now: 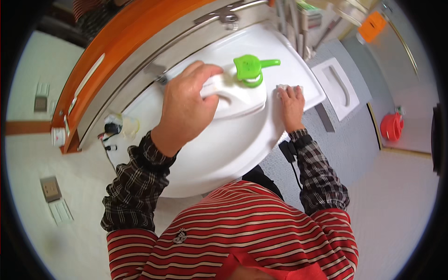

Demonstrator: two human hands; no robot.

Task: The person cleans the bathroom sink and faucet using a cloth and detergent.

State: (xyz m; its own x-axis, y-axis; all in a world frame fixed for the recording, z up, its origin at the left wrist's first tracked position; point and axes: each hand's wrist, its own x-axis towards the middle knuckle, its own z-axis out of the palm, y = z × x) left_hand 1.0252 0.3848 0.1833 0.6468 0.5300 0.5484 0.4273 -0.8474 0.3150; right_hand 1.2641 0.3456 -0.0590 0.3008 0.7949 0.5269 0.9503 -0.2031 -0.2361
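My left hand (190,105) grips the handle of a white plastic pump bottle (241,96), lifted above the washbasin. Its bright green pump head (249,67) has a spout that points right. My right hand (293,108) presses a small white cloth (282,90) against the right-hand counter of the white ceramic washbasin (206,168). The fingers cover much of the cloth. Part of the bowl is hidden behind the bottle and my left arm. A chrome faucet (161,78) shows partly behind my left hand.
An orange-framed mirror (115,52) runs along the wall. Small toiletries (113,124) and a clear cup (130,126) stand on the basin's left corner. A black plug (287,151) hangs near my right wrist. A squat toilet (334,87) and a red bucket (392,126) are to the right.
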